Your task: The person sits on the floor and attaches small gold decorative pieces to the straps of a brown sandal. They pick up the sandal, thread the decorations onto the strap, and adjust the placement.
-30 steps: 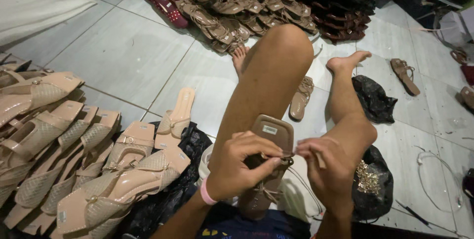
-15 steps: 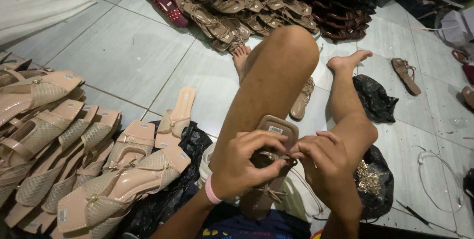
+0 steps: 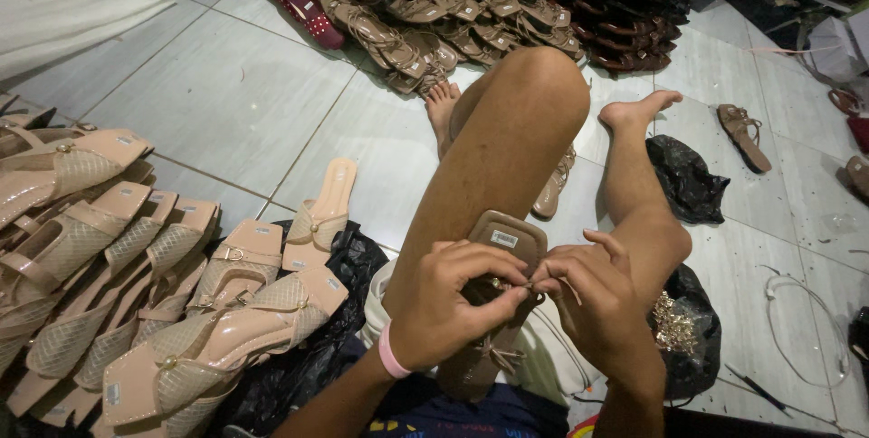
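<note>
- Little has shifted: both hands stay pinched together at the strap
- left hand [image 3: 453,298] and right hand [image 3: 597,298] grip the brown sandal [image 3: 498,302] on the lap
- its long axis runs away from the body, toe end farthest

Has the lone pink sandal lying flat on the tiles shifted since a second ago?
No. The pink sandal lies at the same spot beside the black bag, on the same floor tile seam.

We pinched a brown sandal [image 3: 496,298] strap with left hand [image 3: 448,302] and right hand [image 3: 597,307], beige sandals [image 3: 136,284] beside us.
</note>
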The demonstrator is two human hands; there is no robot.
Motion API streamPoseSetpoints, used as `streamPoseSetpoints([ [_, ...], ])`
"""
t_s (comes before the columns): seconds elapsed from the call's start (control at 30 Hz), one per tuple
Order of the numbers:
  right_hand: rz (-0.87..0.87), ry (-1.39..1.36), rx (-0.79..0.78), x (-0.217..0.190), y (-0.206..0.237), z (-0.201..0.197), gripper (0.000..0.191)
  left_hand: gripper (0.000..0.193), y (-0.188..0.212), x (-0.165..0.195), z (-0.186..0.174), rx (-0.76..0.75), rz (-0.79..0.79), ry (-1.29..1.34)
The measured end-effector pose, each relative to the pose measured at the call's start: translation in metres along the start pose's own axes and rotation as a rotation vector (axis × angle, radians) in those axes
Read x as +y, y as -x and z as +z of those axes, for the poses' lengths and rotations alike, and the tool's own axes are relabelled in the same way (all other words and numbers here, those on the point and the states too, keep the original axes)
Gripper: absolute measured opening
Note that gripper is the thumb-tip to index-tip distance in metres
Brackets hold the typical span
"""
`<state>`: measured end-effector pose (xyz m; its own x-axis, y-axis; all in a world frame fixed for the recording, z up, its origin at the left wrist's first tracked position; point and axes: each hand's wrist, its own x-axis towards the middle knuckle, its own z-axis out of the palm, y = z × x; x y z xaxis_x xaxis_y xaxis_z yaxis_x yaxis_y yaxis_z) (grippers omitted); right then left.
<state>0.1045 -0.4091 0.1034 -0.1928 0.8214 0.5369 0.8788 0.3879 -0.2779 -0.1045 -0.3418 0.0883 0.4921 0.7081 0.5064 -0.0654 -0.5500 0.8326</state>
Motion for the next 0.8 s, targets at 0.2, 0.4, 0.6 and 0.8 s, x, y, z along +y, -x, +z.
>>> streamPoseSetpoints([
  [0.2, 0.05, -0.007, -0.004, -0.002, 0.0, 0.003, 0.015, 0.017, -0.003, 0.003, 0.001, -0.006, -0.021, -0.03],
  [0.4, 0.077, -0.083, 0.026, 0.006, 0.007, 0.007, 0.012, 0.014, -0.005, 0.0, -0.001, 0.004, -0.028, 0.018],
  [0.6, 0.187, -0.397, 0.168, 0.007, 0.022, 0.021, 0.016, 0.012, -0.006, -0.003, -0.003, -0.033, -0.013, 0.142],
  [0.8, 0.245, -0.534, 0.253, -0.001, 0.031, 0.03, 0.015, 0.014, -0.008, -0.003, -0.002, -0.06, -0.039, 0.146],
])
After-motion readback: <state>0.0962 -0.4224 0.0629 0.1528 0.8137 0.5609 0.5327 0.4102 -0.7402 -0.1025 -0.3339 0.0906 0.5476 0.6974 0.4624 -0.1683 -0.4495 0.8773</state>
